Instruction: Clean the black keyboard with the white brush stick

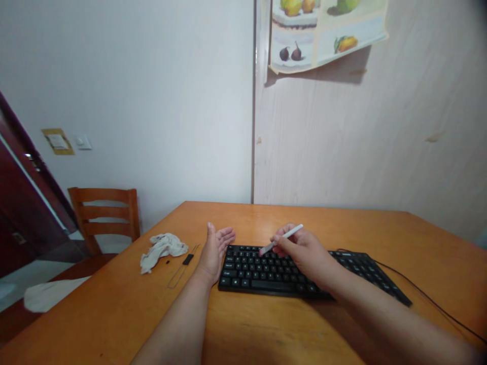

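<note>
A black keyboard [266, 274] lies on the orange wooden table [289, 334] in front of me. My right hand [304, 253] is closed round a thin white stick-like tool [281, 239]; its pinkish tip touches the keys near the top row. My left hand [215, 248] stands on its edge against the keyboard's left end, palm facing right, fingers open and slightly curled, holding nothing.
A crumpled whitish cloth [162, 249] lies left of my left hand. Beside it are a small black part [187, 259] and a thin wire loop [180, 274]. The keyboard's cable [426, 296] runs off right. A wooden chair [104, 213] stands at the table's left.
</note>
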A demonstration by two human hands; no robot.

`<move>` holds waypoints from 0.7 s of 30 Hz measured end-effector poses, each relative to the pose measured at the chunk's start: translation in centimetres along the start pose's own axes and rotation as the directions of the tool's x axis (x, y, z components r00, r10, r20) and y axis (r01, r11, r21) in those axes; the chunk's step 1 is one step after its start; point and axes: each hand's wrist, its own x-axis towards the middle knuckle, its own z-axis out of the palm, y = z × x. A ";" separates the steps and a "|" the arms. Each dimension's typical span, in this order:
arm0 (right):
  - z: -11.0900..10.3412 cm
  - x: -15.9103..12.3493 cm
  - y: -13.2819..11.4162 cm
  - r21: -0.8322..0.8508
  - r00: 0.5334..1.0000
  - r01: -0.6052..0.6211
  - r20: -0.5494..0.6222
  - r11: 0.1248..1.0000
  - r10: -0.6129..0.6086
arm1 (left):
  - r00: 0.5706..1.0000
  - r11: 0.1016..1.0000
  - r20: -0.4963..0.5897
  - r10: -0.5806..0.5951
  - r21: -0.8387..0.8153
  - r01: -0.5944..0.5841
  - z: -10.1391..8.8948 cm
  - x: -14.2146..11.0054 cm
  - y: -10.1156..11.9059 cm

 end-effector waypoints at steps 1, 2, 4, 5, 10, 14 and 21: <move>1.2 0.5 0.3 0.009 1.000 0.008 0.010 1.000 -0.008 | 1.000 1.000 0.002 -0.004 -0.004 0.004 0.0 0.0 0.0; 2.2 1.1 0.7 0.012 1.000 0.010 0.011 1.000 -0.010 | 1.000 1.000 0.003 -0.009 -0.006 0.009 0.0 0.0 0.0; 4.2 2.2 1.9 -0.011 1.000 -0.003 -0.004 1.000 0.003 | 1.000 1.000 0.006 -0.016 -0.006 0.016 0.0 0.0 -0.1; 5.0 2.7 2.5 -0.022 1.000 -0.005 -0.012 1.000 0.005 | 1.000 1.000 0.008 -0.019 -0.006 0.019 0.1 0.0 -0.1; 7.9 4.7 4.7 -0.113 0.998 0.060 0.005 0.992 -0.060 | 0.999 0.998 0.018 -0.036 -0.047 0.037 0.2 0.0 -0.3; 8.6 5.0 4.7 -0.228 0.995 0.096 0.029 0.969 -0.092 | 0.998 0.997 0.014 -0.059 -0.048 0.060 0.2 0.0 -0.3; 6.5 4.6 4.4 -0.416 0.997 0.048 -0.029 0.908 -0.066 | 1.000 0.999 0.006 -0.021 0.026 0.021 0.3 0.0 -0.2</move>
